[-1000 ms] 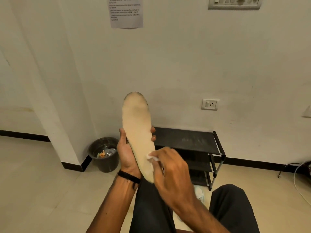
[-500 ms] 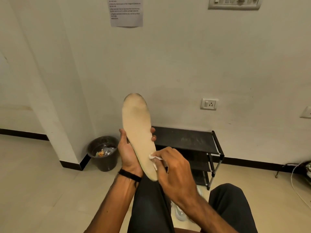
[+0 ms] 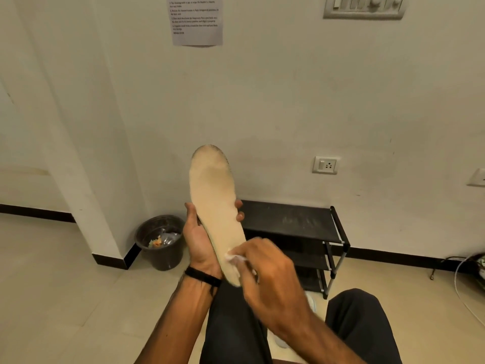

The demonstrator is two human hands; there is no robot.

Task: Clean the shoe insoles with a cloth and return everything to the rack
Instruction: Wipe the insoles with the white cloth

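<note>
Head view: a seated person's two bare hands work on an insole in front of a pale wall, dark trousers over the knees at the bottom of the frame.
Insole: the long cream fabric shoe insole [image 3: 214, 206] is held nearly upright, toe end up and tipped slightly left, heel end down above the lap.
Left hand: the left hand [image 3: 200, 239] grips the insole from behind at its middle; the thumb lies along the left edge and the curled fingers [image 3: 239, 215] wrap round the right edge. A black band sits on the wrist.
Right hand: the right hand [image 3: 265, 274] has its fingers bent together, pinching a small white cloth [image 3: 235, 258] and pressing it on the insole's lower part, near the heel.
Cloth: only a crumpled corner shows past the fingertips; the rest is hidden under the hand.
Rack: the black tiered metal-frame shoe rack [image 3: 296, 224] stands against the wall behind the hands.
Shoe: part of a white shoe [image 3: 311, 302] shows on the floor between the knees, just before the rack.
Bin: a dark round plastic waste bin [image 3: 161, 243] with scraps inside stands left of the rack by the wall corner.
Wall: a printed paper notice [image 3: 196, 19] and a white socket [image 3: 325, 165].
</note>
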